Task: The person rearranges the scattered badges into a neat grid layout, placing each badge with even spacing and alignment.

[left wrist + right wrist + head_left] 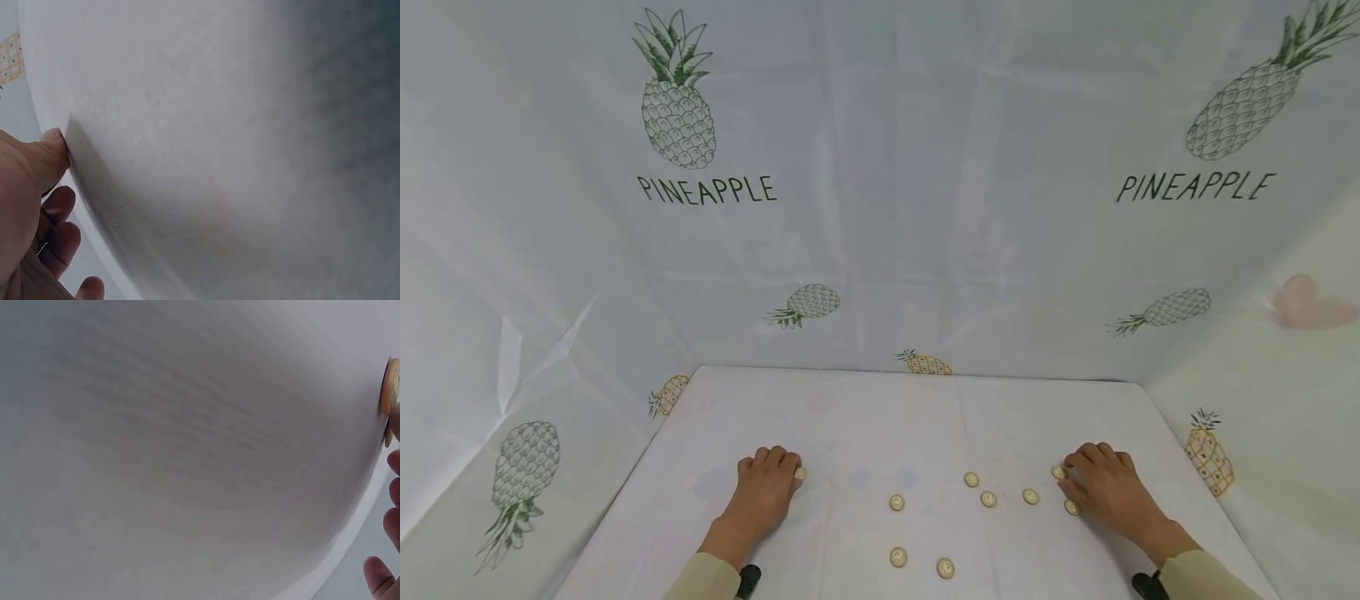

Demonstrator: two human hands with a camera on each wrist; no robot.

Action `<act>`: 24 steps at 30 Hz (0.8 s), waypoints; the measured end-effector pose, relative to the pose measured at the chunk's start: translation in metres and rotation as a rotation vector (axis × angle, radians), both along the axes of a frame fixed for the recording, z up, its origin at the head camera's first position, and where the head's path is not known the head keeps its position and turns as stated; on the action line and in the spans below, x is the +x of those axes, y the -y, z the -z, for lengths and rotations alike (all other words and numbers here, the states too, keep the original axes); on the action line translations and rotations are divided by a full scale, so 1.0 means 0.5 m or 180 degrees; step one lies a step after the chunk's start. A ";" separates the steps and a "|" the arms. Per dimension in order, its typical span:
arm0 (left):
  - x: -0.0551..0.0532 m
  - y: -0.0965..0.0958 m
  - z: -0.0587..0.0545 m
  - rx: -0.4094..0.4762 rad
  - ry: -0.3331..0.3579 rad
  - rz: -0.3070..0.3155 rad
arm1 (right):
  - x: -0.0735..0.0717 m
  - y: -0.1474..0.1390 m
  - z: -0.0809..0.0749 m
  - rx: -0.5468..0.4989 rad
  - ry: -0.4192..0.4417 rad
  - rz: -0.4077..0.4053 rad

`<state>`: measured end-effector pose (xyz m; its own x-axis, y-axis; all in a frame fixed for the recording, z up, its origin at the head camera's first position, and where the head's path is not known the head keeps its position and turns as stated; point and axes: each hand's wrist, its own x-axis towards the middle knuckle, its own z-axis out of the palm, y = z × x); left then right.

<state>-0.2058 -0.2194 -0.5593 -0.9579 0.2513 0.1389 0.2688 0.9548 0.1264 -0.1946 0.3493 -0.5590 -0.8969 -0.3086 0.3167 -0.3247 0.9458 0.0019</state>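
Several small round wooden discs with dark markings lie on the white-covered table. At left, my left hand (765,487) pinches a disc (801,473) between thumb and forefinger, low at the table. The left wrist view shows its thumb (53,156) against the cloth; that disc is hidden there. My right hand (1105,490) has its fingers bent at another disc (1058,472), gripping it by the edge. Under its thumb side sits a further disc (1072,507), partly covered. In the right wrist view, a pale disc (390,387) shows at the thumb tip.
Between the hands lie more discs, among them a right-hand one (1030,497), a middle one (897,502) and a near one (945,568). The white table cover (850,425) meets a pineapple-print sheet (895,233) behind and at both sides.
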 end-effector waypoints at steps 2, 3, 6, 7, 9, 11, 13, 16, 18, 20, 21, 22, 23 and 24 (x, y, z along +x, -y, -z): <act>0.001 0.000 -0.001 0.0008 -0.0014 0.0004 | -0.004 0.000 0.003 -0.0001 -0.0073 -0.0051; 0.001 -0.001 -0.002 0.0016 -0.0016 0.0001 | -0.006 0.000 0.004 -0.0009 -0.0094 -0.0071; 0.002 -0.002 -0.006 0.0049 -0.0020 -0.0006 | -0.011 0.001 0.005 -0.0013 -0.0092 -0.0084; 0.003 -0.002 -0.008 0.0060 -0.0017 -0.0007 | -0.012 0.002 0.005 -0.0024 -0.0063 -0.0077; 0.005 -0.003 -0.013 0.0073 -0.0005 -0.0011 | -0.014 0.003 0.004 -0.0046 0.0012 -0.0052; 0.007 -0.004 -0.016 0.0076 0.0028 -0.0012 | -0.015 0.003 0.004 -0.0062 0.0091 -0.0015; 0.008 -0.005 -0.020 0.0067 0.0043 -0.0008 | -0.016 0.003 0.003 -0.0101 0.0161 0.0007; 0.008 -0.006 -0.021 0.0045 0.0075 -0.0009 | -0.019 0.003 0.004 -0.0152 0.0230 0.0028; 0.008 -0.006 -0.021 0.0029 0.0086 -0.0009 | -0.020 0.004 0.004 -0.0162 0.0225 -0.0002; 0.007 -0.006 -0.019 0.0020 0.0091 -0.0013 | -0.022 0.006 0.004 -0.0118 0.0150 -0.0080; 0.007 -0.006 -0.018 0.0010 0.0092 -0.0015 | -0.023 0.007 0.003 -0.0070 0.0087 -0.0126; 0.007 -0.007 -0.017 0.0006 0.0086 -0.0015 | -0.024 0.007 0.003 -0.0020 0.0012 -0.0180; 0.007 -0.007 -0.016 0.0006 0.0079 -0.0013 | -0.025 0.007 0.002 0.0045 -0.0071 -0.0238; 0.007 -0.007 -0.014 0.0001 0.0073 -0.0010 | -0.027 0.007 0.002 0.0108 -0.0150 -0.0288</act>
<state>-0.2023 -0.2157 -0.5520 -0.9616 0.2483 0.1171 0.2629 0.9556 0.1328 -0.2079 0.3460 -0.5601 -0.8492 -0.3990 0.3460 -0.4076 0.9117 0.0509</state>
